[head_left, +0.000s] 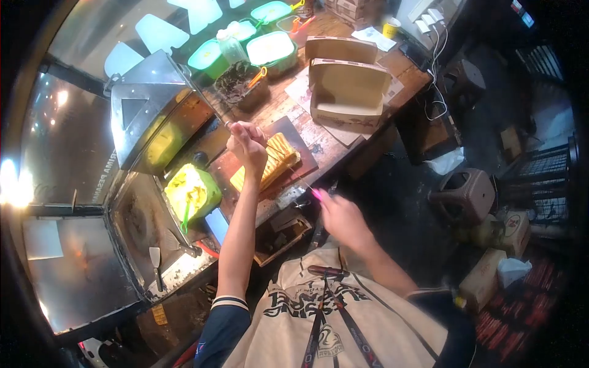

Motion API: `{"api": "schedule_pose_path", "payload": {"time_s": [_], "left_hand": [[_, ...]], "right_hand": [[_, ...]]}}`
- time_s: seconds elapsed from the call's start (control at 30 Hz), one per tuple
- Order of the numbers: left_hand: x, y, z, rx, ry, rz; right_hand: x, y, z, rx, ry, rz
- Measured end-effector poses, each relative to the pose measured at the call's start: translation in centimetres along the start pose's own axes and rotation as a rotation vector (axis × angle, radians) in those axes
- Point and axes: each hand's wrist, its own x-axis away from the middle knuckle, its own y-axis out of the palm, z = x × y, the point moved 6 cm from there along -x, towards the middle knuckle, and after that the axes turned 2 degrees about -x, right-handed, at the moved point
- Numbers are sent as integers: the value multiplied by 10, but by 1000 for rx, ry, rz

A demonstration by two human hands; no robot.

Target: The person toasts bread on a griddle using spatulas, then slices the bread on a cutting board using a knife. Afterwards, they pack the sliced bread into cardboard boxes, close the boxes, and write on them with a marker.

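My left hand (pixel 247 144) is closed above a block of golden toasted bread (pixel 279 153), beside the lower end of a thin dark rod (pixel 211 107). What its fingers grip, if anything, is hidden. The bread lies on a dark board (pixel 304 147) and has brown lines across its top. My right hand (pixel 343 218) is closed around the pink handle of a knife (pixel 316 194), whose thin blade points toward the bread's near side.
Open cardboard boxes (pixel 346 98) stand beyond the board. Green tubs (pixel 273 49) and a dark-filled container (pixel 242 86) sit at the back. To the left are a tub of yellow spread (pixel 190 193), a metal box (pixel 147 110) and a griddle (pixel 138 208) with a spatula (pixel 155 264).
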Motion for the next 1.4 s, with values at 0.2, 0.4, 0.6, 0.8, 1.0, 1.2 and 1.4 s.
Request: {"api": "schedule_pose_path", "payload": {"time_s": [0.2,0.4,0.6,0.8,1.0,1.2,1.4], "left_hand": [[2,6,5,-20,37,16],[4,3,2,-8,35,36],[8,5,1,25,21,5],[6,4,7,-23,22,46],[10,8,8,-5,15,2],[11,6,8,39,47,-12],[-1,26,77,67,212,-228]], "right_hand": [[-57,57,19,-129,-94,94],[15,15,24,-39,-33,71],[-47,58,28,-215,-158,133],[18,26,40,-76,-30,40],[-28,49,37,-75,-62,76],[-4,52,51,-130,-32,82],[-5,53,53,-123,-47,104]]}}
